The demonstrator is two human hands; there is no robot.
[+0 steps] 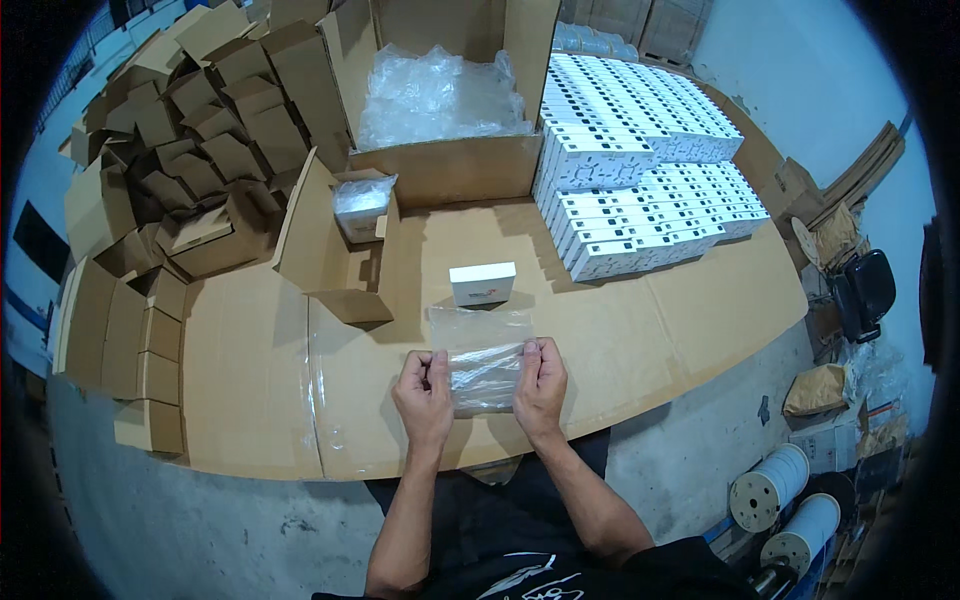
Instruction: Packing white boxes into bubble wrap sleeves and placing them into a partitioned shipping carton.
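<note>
Between my two hands a clear plastic bag [482, 376] is stretched just above the cardboard-covered table. My left hand [425, 390] pinches its left edge with the thumb on top. The right edge is gripped the same way by my right hand [540, 385]. Just beyond the bag lies a small white box [482, 284] with print on its near side. To the left of it stands an open brown carton [310, 235], holding a white item in clear plastic [364, 205].
A large open carton [440, 160] full of clear plastic bags [445, 98] stands at the back. Stacked white boxes [640, 170] fill the back right. Many open brown cartons [215, 140] are piled at the left. Cable reels [770, 487] stand on the floor at right.
</note>
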